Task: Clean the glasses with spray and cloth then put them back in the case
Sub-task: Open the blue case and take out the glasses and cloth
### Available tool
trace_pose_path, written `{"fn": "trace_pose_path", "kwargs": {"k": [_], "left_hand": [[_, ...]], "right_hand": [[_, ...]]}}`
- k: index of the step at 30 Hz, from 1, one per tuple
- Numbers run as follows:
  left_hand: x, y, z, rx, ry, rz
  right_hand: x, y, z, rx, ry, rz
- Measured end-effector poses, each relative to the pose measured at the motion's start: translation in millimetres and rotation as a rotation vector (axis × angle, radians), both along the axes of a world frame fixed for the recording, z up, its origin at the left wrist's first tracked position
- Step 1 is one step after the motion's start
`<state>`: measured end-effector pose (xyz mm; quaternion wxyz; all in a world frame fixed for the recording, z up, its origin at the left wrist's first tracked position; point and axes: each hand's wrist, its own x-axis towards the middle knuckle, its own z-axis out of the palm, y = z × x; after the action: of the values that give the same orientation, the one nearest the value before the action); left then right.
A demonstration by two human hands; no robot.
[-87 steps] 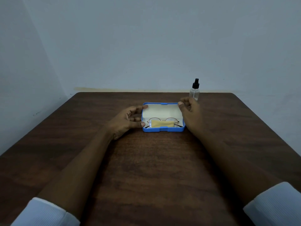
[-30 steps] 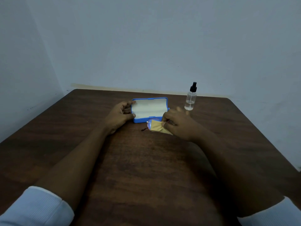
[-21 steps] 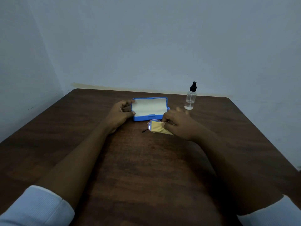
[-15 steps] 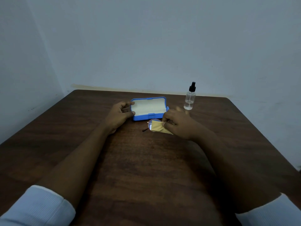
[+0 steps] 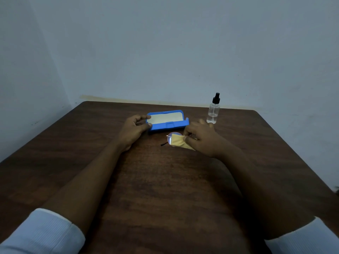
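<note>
Fingers (image 5: 142, 117) of left hand (image 5: 134, 129) are curled round left end of open case (image 5: 167, 123), which is steadied on tabletop (image 5: 165, 189). Right hand (image 5: 201, 142) fingers are pinched on cloth (image 5: 178, 143), which is draped over glasses (image 5: 169, 140); whether the frame is gripped too cannot be told. Glasses are just in front of case, one lens and a temple tip showing.

Progress is judged early: glasses and cloth are out, and no spraying or wiping is evident. Left to do: spray, wipe, return to case.

Spray bottle (image 5: 213, 111) stands upright just behind right hand, right of case. Reach is not blocked, but the cloth must be lifted off the lenses first.
</note>
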<state>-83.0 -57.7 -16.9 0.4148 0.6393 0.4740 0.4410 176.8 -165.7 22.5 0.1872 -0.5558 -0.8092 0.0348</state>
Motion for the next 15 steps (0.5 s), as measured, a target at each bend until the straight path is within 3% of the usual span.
{"fn": "trace_pose_path", "kwargs": {"k": [6,11,13,15], "left_hand": [[1.3,-3.6,1.7,0.009,0.007,0.026],[19.4,-25.2,14.7,0.175,-0.114,0.194],[30.4,-36.0,23.6,0.042,-0.246,0.068],[39.0,-46.6,27.8,-0.216,-0.34,-0.132]], "right_hand": [[0.2,-0.5,-0.2,0.008,0.007,-0.007],[-0.1,-1.3,2.1,-0.004,-0.001,-0.002],[-0.5,-1.6,2.2,0.001,0.0,0.001],[-0.2,-2.5,2.7,0.007,0.012,0.006]]}}
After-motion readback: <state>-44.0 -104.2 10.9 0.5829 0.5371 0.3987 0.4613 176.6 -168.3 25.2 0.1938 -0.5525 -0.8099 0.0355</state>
